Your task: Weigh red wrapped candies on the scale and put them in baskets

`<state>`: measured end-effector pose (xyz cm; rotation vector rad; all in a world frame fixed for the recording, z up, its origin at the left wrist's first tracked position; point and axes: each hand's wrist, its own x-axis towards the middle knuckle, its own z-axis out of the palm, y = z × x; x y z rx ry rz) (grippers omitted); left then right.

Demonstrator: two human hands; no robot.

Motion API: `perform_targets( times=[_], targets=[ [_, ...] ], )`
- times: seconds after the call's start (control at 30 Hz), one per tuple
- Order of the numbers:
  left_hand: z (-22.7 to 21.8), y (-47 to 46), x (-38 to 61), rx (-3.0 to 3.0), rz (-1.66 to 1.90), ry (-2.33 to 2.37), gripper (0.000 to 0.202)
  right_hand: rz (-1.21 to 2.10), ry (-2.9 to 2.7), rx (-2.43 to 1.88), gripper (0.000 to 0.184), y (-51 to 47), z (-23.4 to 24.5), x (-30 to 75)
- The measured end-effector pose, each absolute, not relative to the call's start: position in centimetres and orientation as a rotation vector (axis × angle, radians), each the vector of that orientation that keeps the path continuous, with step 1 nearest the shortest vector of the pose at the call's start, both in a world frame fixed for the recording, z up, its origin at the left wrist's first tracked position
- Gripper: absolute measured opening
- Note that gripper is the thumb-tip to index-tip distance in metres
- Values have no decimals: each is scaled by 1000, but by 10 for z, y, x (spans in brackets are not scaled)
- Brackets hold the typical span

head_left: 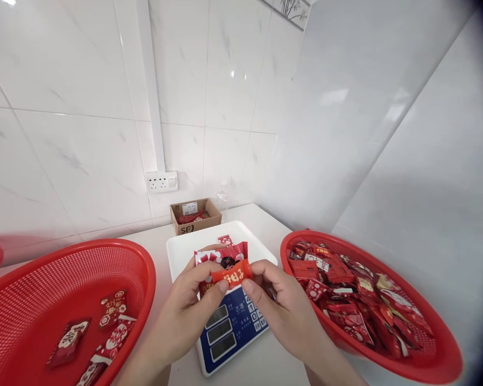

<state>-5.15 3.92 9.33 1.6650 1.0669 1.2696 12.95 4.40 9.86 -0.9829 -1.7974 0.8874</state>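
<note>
Between both hands, over a digital scale [241,346], is a small orange-red candy packet [234,274] with yellow characters. My left hand [191,300] pinches its left end between thumb and fingers. My right hand [279,300] grips its right end the same way. Behind it sits a larger pink-red snack packet [240,250] with a cartoon figure, apparently in the left hand's fingers. A red packet with white dots [224,240] shows just beyond, over the scale's white pan [181,246]. The hands hide part of the keypad.
On the right a red plastic basket [446,356] holds many wrapped snacks. Another red basket [147,279] on the left has several packets in it. A cardboard box [207,219] with red packets stands behind the scale, near the wall socket [161,182].
</note>
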Motion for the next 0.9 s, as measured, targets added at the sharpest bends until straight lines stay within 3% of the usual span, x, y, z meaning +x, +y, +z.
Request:
perform_targets(
  times=[0.23,0.5,0.63,0.9],
  targets=[
    [87,47,-46,1261,1424,969,30,937,-1418,-928,38,63,84,138],
    [83,49,-45,1111,1413,778,76,821,-1313,-816,31,70,81,142],
    [79,49,-42,1138,1344,715,82,737,-1384,-771,24,70,84,132],
    [82,47,-35,1163,1283,724,90,937,-1491,-871,25,71,83,120]
  ],
)
